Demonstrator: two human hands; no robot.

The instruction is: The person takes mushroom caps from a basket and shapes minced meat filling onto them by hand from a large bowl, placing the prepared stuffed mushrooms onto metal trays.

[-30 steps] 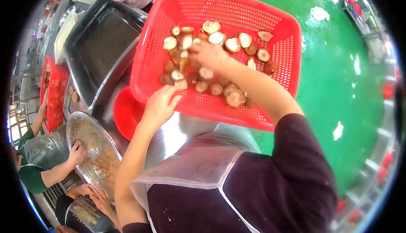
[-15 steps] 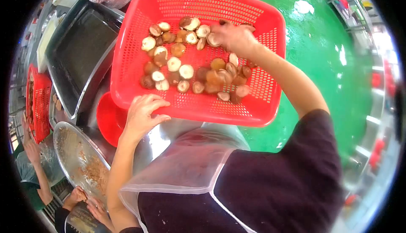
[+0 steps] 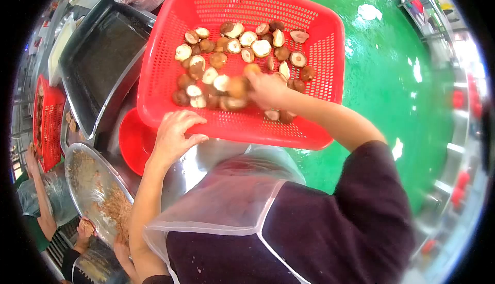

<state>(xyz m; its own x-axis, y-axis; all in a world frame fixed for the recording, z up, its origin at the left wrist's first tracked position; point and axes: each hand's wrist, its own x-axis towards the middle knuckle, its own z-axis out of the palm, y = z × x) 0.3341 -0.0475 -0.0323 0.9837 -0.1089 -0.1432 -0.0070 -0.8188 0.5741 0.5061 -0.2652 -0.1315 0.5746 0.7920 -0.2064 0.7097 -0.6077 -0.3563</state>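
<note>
A red perforated plastic basket (image 3: 206, 129) holds several brown mushroom caps, many with pale undersides up, such as one pale cap (image 3: 261, 48) at the back. At the near left corner my left hand (image 3: 178, 132) grips the basket's rim, thumb outside. My right hand (image 3: 269, 89) reaches down inside the basket, in touch with the caps at its middle. Motion smears its fingers and the mushrooms (image 3: 234, 93) beside them, so I cannot tell whether it holds any.
To the left are a dark rectangular tray (image 3: 103, 36), a red bowl (image 3: 136, 147) under the basket's corner, and a steel bowl (image 3: 82, 173) of brown shredded food. Other people's hands (image 3: 85, 230) work there. Wet green floor (image 3: 392, 88) lies to the right.
My right hand has moved from the basket's back right toward its middle, shifting caps leftward. The basket has tilted or shifted slightly; my left hand stays on its rim.
</note>
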